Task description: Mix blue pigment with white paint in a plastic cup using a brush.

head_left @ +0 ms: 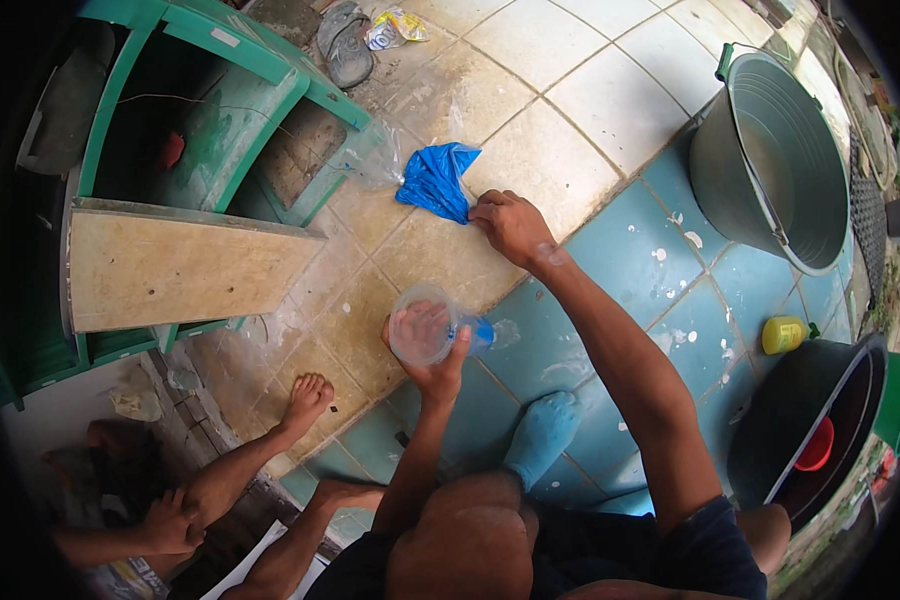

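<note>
My left hand (435, 372) is wrapped round a clear plastic tub (419, 328), its round mouth facing up; fingers show through its wall. Right beside the thumb is a blue item (477, 335) with a clear part; whether I hold it too I cannot tell. Farther forward, my right hand (511, 229) pinches the corner of a crumpled blue plastic bag (436, 180) on the tan tiles. A clear plastic bag (378, 155) lies against the blue one's left side. What the blue bag contains, if anything, is hidden.
At left stands a green cabinet (300, 92) with a wooden board (190, 265). A grey bucket (710, 165), a dark tub (760, 440) and a yellow bottle (783, 335) stand right. Another person's foot (308, 402) is lower left; a sandal (345, 45) lies far off.
</note>
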The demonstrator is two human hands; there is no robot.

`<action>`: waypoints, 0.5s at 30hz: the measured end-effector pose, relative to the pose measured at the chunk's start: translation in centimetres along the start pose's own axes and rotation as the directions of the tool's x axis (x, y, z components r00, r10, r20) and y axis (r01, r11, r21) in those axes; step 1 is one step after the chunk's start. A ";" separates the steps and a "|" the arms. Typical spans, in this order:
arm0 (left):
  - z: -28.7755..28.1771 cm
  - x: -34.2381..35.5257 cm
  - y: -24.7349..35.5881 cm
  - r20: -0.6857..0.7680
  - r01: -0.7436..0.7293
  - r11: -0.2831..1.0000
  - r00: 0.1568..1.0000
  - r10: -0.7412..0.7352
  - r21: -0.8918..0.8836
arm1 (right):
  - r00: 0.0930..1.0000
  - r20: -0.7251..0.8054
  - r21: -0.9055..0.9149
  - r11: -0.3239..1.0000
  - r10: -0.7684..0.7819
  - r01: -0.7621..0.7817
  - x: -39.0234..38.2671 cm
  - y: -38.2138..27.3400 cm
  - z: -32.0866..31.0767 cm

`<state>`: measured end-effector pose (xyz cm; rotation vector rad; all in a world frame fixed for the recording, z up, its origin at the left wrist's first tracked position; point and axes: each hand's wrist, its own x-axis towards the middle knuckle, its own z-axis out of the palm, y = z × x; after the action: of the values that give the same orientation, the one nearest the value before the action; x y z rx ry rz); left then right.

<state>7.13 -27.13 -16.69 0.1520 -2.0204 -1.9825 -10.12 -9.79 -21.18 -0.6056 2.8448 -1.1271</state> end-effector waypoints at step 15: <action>-1.8 0.0 -0.3 -0.011 0.015 0.999 1.000 -0.015 0.029 | 0.849 -0.173 -0.430 0.814 -0.499 0.391 11.2 -10.2 -8.9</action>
<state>7.60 -28.83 -17.02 0.1846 -2.0483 -1.9577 -18.37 -14.80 -6.46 -1.3067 3.3039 -0.7258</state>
